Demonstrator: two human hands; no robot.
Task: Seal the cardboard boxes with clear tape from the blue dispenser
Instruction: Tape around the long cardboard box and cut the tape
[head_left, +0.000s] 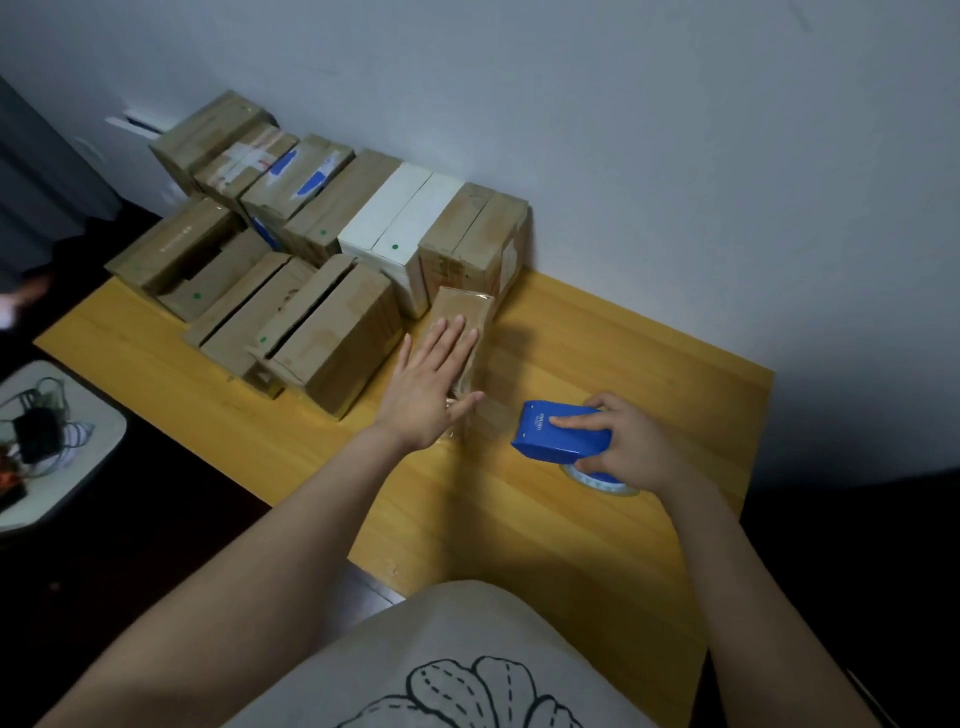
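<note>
The narrow cardboard box (467, 306) lies near the middle of the surface (649, 364), its long axis running from the near edge toward the far edge by the wall. The left hand (431, 384) rests flat on top with straight fingers. The right hand (628, 441) grips the blue dispenser (561, 431) just beside the box's near end, toward the right edge. A pull of tape along the box would therefore likely run lengthwise from that end, with the left hand steadying it.
</note>
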